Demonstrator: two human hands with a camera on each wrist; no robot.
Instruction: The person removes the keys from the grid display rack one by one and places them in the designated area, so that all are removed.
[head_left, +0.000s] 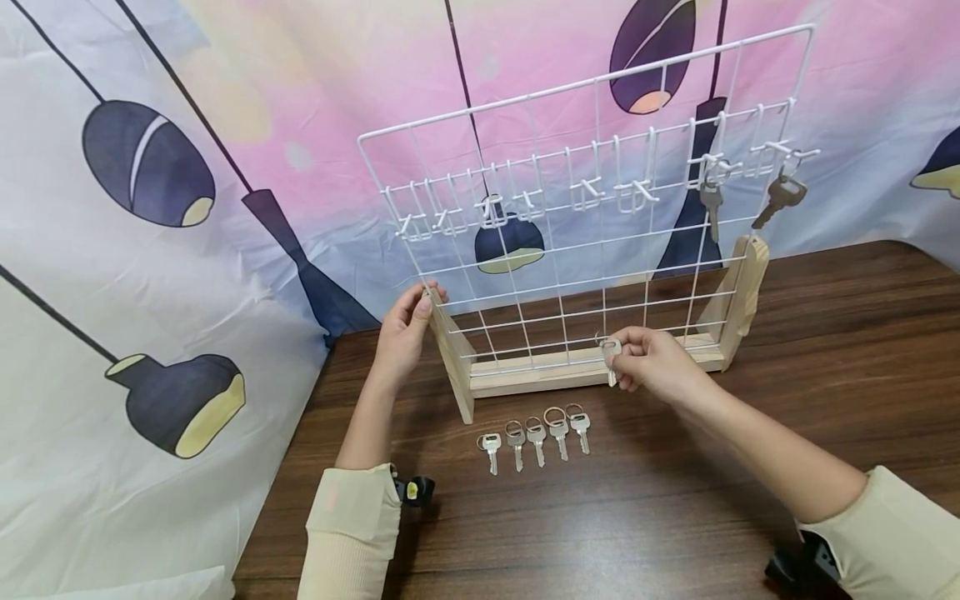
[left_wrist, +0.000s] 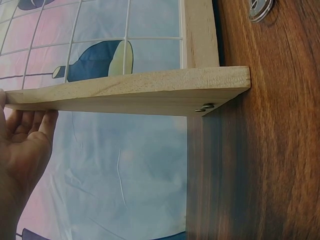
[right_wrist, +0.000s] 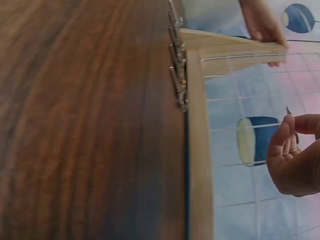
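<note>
My right hand [head_left: 663, 365] pinches a silver key [head_left: 612, 352] by its head, its ring above and its blade pointing down, before the lower wires of a white grid rack [head_left: 555, 250]. At the rack's left end, my left hand [head_left: 401, 333] grips the top of the wooden side post [left_wrist: 150, 90], fingers on its outer face in the left wrist view. Several keys with rings [head_left: 536, 432] lie in a row on the table in front of the rack's wooden base [head_left: 525, 382]. Two keys hang at the right: a silver key [head_left: 711, 204] and a darker, brownish key [head_left: 782, 198].
White wire hooks [head_left: 588, 192] line an upper bar of the grid, several without keys. The rack stands on a dark wood-grain table [head_left: 600, 525], close to a printed cloth backdrop [head_left: 315, 100]. A second wooden side post [head_left: 744, 300] supports its right end.
</note>
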